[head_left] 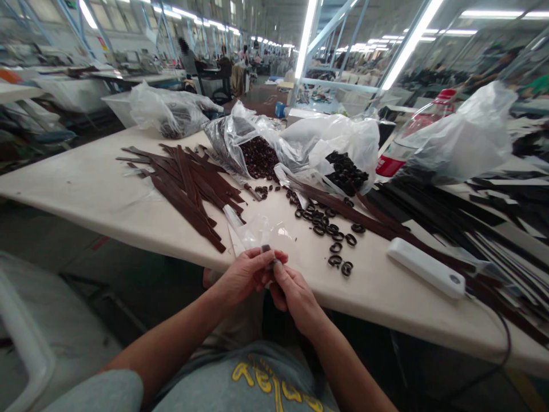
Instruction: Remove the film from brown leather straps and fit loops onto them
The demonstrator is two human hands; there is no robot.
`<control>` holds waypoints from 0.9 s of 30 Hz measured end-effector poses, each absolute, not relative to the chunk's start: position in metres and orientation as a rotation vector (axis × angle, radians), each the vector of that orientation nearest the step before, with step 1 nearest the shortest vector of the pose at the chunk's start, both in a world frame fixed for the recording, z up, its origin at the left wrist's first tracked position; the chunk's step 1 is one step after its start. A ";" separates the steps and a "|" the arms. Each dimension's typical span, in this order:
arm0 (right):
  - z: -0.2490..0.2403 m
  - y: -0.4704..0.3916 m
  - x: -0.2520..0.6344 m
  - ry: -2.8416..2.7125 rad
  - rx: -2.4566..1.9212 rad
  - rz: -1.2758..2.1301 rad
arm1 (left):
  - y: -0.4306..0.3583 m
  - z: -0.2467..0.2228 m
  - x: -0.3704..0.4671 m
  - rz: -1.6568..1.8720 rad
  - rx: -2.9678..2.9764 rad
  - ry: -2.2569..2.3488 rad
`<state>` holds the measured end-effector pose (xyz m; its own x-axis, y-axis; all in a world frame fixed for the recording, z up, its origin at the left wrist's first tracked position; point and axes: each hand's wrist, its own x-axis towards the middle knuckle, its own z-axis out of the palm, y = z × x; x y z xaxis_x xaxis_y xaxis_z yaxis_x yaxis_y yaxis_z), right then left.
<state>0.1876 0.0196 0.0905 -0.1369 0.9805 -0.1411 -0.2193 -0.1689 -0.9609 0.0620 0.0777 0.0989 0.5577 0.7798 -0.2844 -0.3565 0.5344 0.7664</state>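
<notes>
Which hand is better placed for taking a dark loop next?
Probably the right hand: it is closer to the dark loops than the left hand. Both hands hold a small dark piece.

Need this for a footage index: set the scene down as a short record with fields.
Left hand: pinching a small dark piece
Right hand: at the same piece, meeting the left
Work surface: pale table
Left of hands: brown strips, overlapping in a pile
Right of hands: dark loops, loose
Behind, centre: open plastic bag of small brown pieces
Far right: white bar with a cable
Piece's exact shape: unclear
</notes>
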 end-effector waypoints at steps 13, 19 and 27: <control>0.053 -0.036 0.220 -1.593 -1.515 1.163 | 0.115 0.098 0.042 1.156 0.503 0.680; 0.045 -0.042 0.208 -1.163 -1.096 1.795 | 0.107 0.093 0.050 1.112 0.403 0.594; 0.031 -0.037 0.196 -1.189 -1.439 1.243 | 0.107 0.100 0.052 1.230 0.392 0.634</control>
